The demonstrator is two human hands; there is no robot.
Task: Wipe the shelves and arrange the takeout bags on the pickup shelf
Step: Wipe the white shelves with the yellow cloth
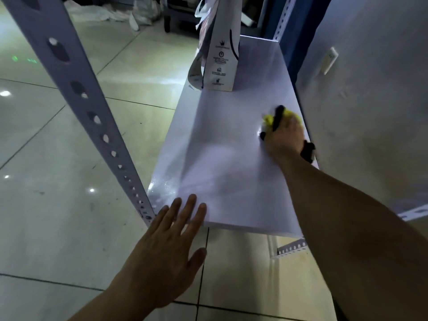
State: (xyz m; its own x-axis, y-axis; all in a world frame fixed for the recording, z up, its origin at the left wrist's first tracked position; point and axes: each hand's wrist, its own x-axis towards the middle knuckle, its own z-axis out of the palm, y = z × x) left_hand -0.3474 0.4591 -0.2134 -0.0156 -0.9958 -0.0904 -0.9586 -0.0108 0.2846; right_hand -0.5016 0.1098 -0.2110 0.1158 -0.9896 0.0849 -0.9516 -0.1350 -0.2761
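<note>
Shelf, white and glossy, stretches away from you with a white takeout bag standing upright near its far end. Your right hand presses a yellow cloth onto its right side, fingers curled around it. Your left hand lies flat and spread, fingertips touching the shelf's near left corner beside a perforated post.

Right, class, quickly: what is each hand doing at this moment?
Left hand: open, fingers straight, fingertips on the white shelf board.
Right hand: grips a yellow cleaning cloth, pressed onto the board.
</note>
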